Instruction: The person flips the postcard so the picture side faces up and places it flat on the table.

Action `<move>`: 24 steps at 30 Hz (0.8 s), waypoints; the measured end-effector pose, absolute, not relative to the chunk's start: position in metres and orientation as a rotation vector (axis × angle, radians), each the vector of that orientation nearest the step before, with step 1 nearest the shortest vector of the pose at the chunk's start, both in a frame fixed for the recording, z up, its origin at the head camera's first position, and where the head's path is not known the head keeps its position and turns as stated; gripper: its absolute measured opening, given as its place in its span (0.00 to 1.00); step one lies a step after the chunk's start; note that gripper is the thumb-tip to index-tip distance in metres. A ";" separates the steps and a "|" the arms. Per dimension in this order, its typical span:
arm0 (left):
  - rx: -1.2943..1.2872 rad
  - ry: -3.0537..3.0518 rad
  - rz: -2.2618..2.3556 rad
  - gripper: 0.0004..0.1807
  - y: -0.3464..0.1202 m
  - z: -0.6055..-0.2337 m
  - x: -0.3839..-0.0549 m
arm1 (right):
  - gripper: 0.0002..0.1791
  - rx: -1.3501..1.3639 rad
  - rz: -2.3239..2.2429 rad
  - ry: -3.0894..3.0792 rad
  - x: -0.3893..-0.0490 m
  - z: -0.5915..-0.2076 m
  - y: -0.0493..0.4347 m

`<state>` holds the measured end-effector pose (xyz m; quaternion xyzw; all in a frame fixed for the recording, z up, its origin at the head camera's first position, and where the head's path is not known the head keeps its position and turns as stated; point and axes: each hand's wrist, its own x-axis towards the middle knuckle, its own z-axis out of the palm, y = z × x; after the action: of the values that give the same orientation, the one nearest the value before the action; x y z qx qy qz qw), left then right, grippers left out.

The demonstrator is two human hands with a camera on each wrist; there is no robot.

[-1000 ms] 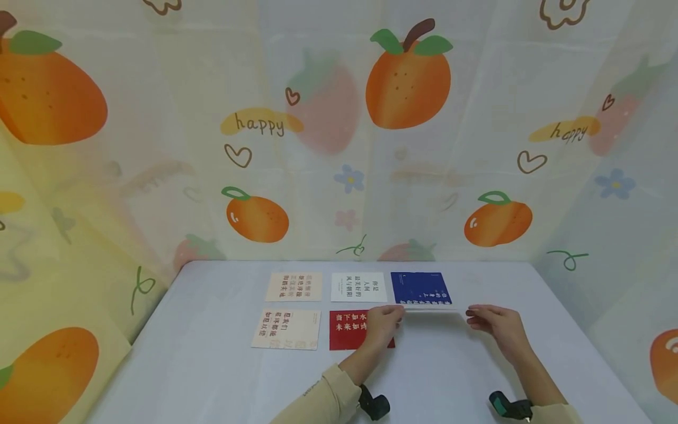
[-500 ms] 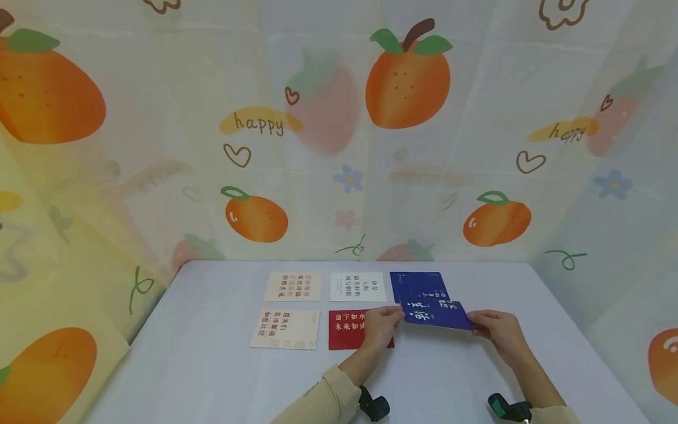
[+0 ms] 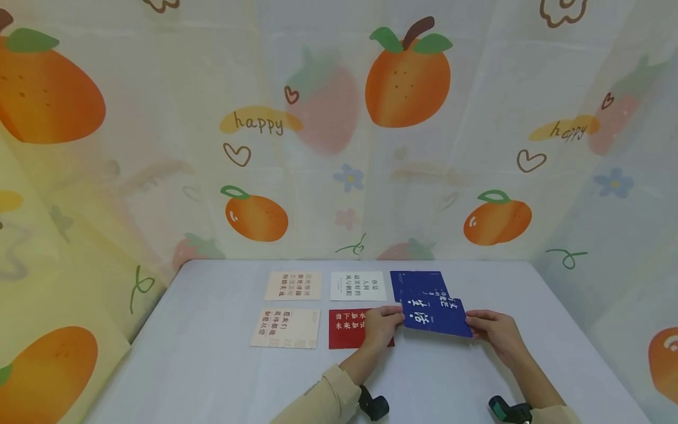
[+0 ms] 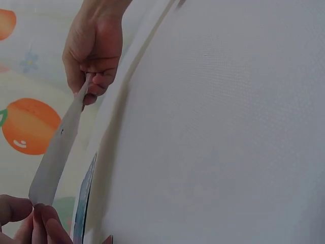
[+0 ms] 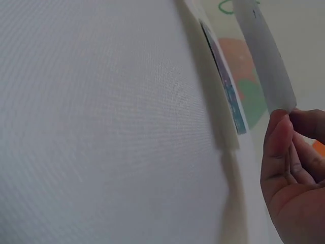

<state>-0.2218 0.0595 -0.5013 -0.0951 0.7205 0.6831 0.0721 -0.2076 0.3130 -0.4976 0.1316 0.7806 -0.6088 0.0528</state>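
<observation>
Both hands hold one blue card (image 3: 436, 318) with white lettering, tilted and raised off the table. My left hand (image 3: 380, 327) pinches its left edge, and my right hand (image 3: 495, 331) pinches the right edge. In the left wrist view the pale back of the card (image 4: 57, 152) spans the gap between the hands. The right wrist view shows the thumb and fingers gripping one end of it. Another blue card (image 3: 418, 284) lies flat behind, its near part hidden by the raised one. Below my left hand is a red card (image 3: 346, 330), partly covered by that hand.
A white card (image 3: 357, 287) and a cream card (image 3: 293, 286) lie in the back row. Another cream card (image 3: 286, 328) sits front left. All rest on the white table (image 3: 212, 377). A fruit-patterned cloth (image 3: 328, 176) hangs behind.
The held card was edge-on, with my right hand apart from it; the right hand then took its right edge. The card has tipped so its blue face shows.
</observation>
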 end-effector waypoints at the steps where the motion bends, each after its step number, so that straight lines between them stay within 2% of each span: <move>1: -0.289 2.153 2.063 0.09 0.060 -0.501 -0.222 | 0.22 0.401 -1.843 2.379 -0.208 -0.498 0.313; 11: -0.252 2.170 2.034 0.14 0.060 -0.506 -0.225 | 0.22 0.394 -1.802 2.412 -0.211 -0.496 0.311; 24: -0.197 2.254 1.954 0.14 0.061 -0.507 -0.224 | 0.21 0.440 -1.741 2.433 -0.214 -0.496 0.309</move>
<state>-0.2236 0.0613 -0.5068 -0.0656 0.7518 0.6517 0.0760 -0.2140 0.3093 -0.4960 0.1451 0.8031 -0.5749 0.0588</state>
